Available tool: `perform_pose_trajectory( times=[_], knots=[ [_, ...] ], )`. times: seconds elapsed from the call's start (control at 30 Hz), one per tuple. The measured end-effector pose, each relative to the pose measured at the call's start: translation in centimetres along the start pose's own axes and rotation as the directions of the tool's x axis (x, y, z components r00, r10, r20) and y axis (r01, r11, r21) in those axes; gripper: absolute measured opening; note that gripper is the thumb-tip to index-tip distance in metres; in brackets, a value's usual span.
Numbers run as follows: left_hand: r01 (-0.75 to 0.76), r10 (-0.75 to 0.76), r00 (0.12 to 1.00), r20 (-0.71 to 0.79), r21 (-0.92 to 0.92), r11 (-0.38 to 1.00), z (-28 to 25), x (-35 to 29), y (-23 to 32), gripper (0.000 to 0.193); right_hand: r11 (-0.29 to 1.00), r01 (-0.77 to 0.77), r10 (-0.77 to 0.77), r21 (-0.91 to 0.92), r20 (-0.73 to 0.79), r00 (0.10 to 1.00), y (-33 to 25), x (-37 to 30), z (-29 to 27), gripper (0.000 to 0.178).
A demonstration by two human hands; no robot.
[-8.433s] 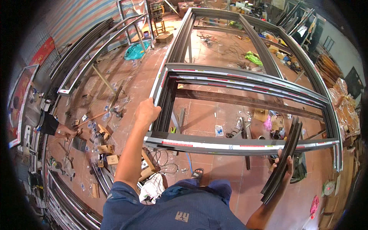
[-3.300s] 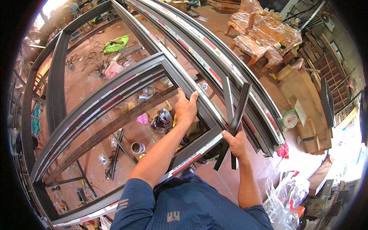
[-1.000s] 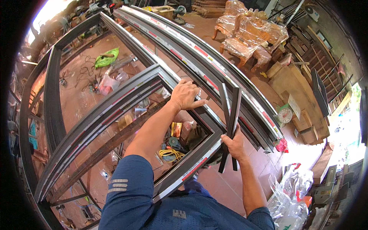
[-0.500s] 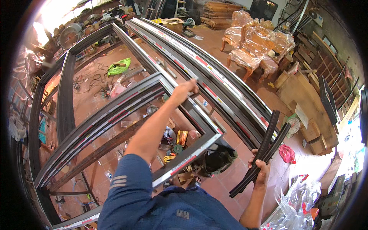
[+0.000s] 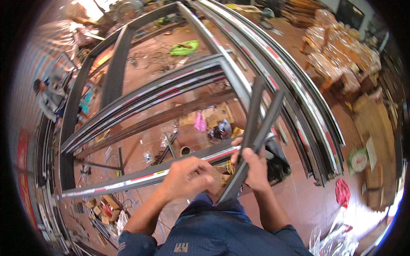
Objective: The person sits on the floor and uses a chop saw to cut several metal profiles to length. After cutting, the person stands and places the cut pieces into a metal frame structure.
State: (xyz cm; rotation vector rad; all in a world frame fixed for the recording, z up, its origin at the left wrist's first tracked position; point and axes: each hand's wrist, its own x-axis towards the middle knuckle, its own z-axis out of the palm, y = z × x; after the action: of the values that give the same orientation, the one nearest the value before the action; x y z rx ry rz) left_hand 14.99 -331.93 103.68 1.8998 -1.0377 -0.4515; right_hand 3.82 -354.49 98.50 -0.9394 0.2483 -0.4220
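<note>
My right hand is closed round a pair of dark metal profile strips, which cross and slant up to the right in front of my body. Beside their lower end is my left hand, its fingers curled in and slightly blurred. Whether anything small sits inside those fingers is hidden. Just beyond both hands lies a large dark metal frame, its silver edges marked with red tape.
Long dark profiles run along the right of the frame. Further right are a dial scale, a pink bag and plastic-wrapped wooden furniture. A person is at the far left. Cardboard boxes and scraps lie on the tiled floor.
My left hand has come back from the frame's far corner toward my body, near the strips' lower end. The right hand has brought the strips in to the middle. The view has shifted right-to-left.
</note>
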Motion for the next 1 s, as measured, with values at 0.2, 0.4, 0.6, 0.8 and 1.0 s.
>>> perform_pose_trajectory(
  times=[0.2, 0.4, 0.6, 0.8, 1.0],
  knots=[
    [0.324, -0.292, 0.938, -0.187, 0.171, 0.930, 0.6, -12.8, -0.1, 0.070, 0.992, -0.123, 0.128, -0.041, 0.151, 0.980, 8.6, -2.2, 14.1, 0.048],
    [0.345, -0.414, 0.739, -0.532, -0.229, 0.910, -1.7, -29.1, -4.7, 0.050, 0.978, -0.184, 0.207, -0.096, 0.410, 0.888, 19.5, -11.0, 25.8, 0.063],
    [0.214, -0.546, 0.480, -0.687, -0.512, 0.832, -6.6, -47.6, -7.5, 0.060, 0.938, -0.340, 0.321, -0.068, 0.540, 0.778, 29.0, -23.6, 39.7, 0.079],
    [0.242, -0.531, 0.384, -0.756, -0.472, 0.847, -13.5, -58.3, -10.1, 0.064, 0.834, -0.543, 0.463, -0.100, 0.663, 0.589, 34.7, -28.3, 50.2, 0.054],
    [0.235, -0.390, 0.242, -0.888, -0.336, 0.912, -20.7, -64.5, -16.5, 0.058, 0.868, -0.463, 0.434, -0.177, 0.722, 0.539, 41.9, -29.5, 60.3, 0.043]
  ],
)
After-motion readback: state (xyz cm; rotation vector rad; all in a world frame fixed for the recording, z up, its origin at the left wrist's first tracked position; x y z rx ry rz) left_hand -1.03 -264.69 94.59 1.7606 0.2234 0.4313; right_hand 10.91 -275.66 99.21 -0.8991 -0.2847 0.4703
